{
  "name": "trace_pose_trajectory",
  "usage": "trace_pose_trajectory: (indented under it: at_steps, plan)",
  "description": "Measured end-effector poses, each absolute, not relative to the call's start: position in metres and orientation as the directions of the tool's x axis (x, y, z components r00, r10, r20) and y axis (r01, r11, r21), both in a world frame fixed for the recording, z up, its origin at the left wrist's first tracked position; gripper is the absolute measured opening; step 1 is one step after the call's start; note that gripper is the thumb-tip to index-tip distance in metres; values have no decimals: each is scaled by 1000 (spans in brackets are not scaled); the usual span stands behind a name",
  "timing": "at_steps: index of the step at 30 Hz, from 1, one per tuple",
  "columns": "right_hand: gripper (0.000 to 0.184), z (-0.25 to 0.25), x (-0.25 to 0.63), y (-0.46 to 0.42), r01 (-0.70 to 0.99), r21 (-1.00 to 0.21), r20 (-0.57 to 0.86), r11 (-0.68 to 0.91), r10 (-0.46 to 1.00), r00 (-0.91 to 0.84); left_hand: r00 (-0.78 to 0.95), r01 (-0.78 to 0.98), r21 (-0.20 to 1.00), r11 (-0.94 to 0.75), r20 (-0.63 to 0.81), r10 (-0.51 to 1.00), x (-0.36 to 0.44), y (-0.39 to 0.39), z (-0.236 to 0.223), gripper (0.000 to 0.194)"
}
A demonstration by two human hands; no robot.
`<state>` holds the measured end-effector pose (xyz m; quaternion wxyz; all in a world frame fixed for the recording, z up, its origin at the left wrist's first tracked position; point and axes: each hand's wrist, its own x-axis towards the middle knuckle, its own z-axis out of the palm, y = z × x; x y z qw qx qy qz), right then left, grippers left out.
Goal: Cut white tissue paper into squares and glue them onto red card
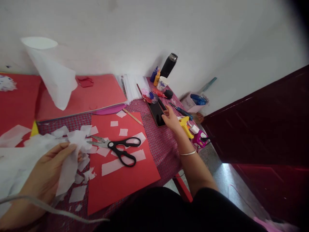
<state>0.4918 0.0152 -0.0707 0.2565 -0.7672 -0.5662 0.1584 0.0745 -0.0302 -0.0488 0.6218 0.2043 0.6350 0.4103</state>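
My left hand [50,164] pinches a strip of thin white paper [69,175] between thumb and fingers, above a pile of white paper scraps. Black-handled scissors [111,145] lie with parted blades on a red sheet [120,182], their tips beside that paper. My right hand [171,119] reaches over to the dark phone [155,111], thumb and fingers apart at its right edge. A slim black object [161,103] lies near those fingertips. Cut white pieces [123,132] are scattered over the red sheet.
A white paper cone [51,71] stands against the wall. Blue and yellow bottles [156,77], a paper cup [162,83] and a black flask [169,64] stand at the back. A yellow glue gun [185,127] and a purple socket block [201,138] sit beside my right forearm.
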Motion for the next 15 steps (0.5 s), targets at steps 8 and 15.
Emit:
trace_pose_trajectory:
  at_steps: [8,15]
  plan:
    - [36,-57,474,40,909,-388,55,-156,980,192,-153,-226,831,509,-546,824,63,-28,-74,32]
    - [46,-61,467,84,984,-138,-64,-116,992,108,-153,-234,827,510,-550,821,63,-28,-76,36]
